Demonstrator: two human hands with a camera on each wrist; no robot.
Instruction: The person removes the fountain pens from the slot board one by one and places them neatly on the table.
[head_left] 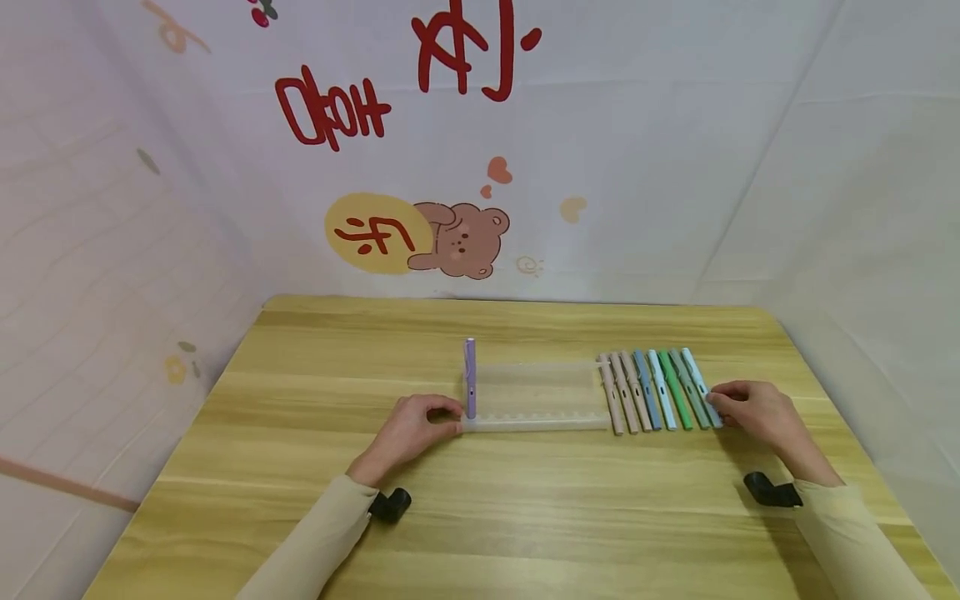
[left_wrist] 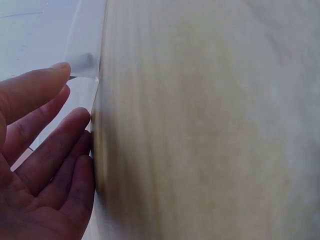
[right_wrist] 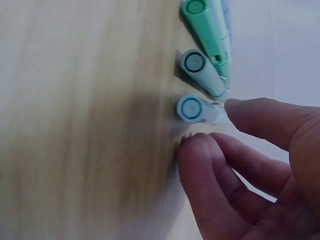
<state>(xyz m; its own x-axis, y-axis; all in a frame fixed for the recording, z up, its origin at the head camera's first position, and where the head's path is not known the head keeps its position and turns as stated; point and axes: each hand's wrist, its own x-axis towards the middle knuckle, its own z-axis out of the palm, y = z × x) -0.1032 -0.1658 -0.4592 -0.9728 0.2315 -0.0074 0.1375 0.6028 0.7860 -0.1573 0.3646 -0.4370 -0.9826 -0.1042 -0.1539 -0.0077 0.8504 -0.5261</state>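
A clear pen rack (head_left: 536, 423) with a notched front strip lies on the table, and a purple pen (head_left: 471, 379) stands at its left end. My left hand (head_left: 412, 429) holds the rack's left end between thumb and fingers; the clear corner (left_wrist: 86, 75) shows beside the thumb in the left wrist view. On the right, my right hand (head_left: 757, 410) is at the near end of the outermost pale blue pen (head_left: 695, 371). The thumb is right by this pen (right_wrist: 191, 108), while a gap shows between it and the forefinger.
To the right of the rack, several pens lie side by side: brownish ones, a blue one (head_left: 647, 390), a green one (head_left: 677, 390) and a grey-green one (head_left: 690, 390). The wooden table (head_left: 525, 517) ends at a white printed cloth (head_left: 637, 167) behind.
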